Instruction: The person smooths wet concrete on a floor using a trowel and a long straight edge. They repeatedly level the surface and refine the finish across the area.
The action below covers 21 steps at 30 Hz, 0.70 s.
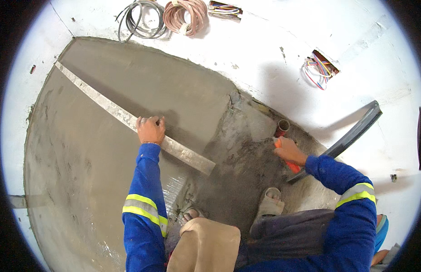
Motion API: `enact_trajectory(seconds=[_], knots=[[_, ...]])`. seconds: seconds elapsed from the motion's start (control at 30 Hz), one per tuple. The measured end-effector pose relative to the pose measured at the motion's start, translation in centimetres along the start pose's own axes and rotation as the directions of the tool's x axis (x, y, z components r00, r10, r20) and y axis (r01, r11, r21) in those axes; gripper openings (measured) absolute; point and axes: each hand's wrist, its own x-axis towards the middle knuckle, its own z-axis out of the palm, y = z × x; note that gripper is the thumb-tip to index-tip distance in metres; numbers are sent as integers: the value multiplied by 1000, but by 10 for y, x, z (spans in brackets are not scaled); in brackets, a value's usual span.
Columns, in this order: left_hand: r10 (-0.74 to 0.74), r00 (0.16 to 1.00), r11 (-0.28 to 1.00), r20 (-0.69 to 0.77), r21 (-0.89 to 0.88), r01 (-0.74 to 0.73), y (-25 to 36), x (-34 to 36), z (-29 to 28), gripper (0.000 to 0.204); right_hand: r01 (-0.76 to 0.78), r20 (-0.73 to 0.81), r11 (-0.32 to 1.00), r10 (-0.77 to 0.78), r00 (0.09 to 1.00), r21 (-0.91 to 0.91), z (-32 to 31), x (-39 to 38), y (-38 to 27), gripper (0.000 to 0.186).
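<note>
straightedge [117, 112] lies directly under your left hand [151, 130], and this hand is closed on its edge. its long axis runs from beyond that hand, at left, to nearer you, at right, over the grey mortar [72, 136]. your right hand [290, 150], farther from it, is wrapped around an orange-red object [293, 168].

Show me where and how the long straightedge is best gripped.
I'd grip the long straightedge near mid-length, coming from above on the wearer's side with fingers and thumb across its narrow width. It is long, slim and lies low across the grey mortar, so a central hold should balance better. The left hand grips just right of its middle.
</note>
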Motion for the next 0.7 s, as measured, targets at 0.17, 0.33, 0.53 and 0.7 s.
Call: enact_trajectory(seconds=[0.17, 0.33, 0.53, 0.7], knots=[[-23, 999, 999, 22, -49, 24, -1, 1, 4, 35, -218, -77, 940, 245, 966, 261, 51, -18, 26, 34], [-43, 989, 999, 142, -24, 47, 2, 4, -2, 37, -230, -75, 965, 240, 968, 122, 87, -7, 65, 44], [-28, 999, 991, 42, -131, 33, -9, -4, 2, 39, 476, -220, 870, -493, 842, -128, 52, 23, -94, 74], [50, 987, 956, 151, -294, -4, -20, -3, -8, 44, 549, -60, 836, -548, 835, 4, 72, 35, -223, 87]])
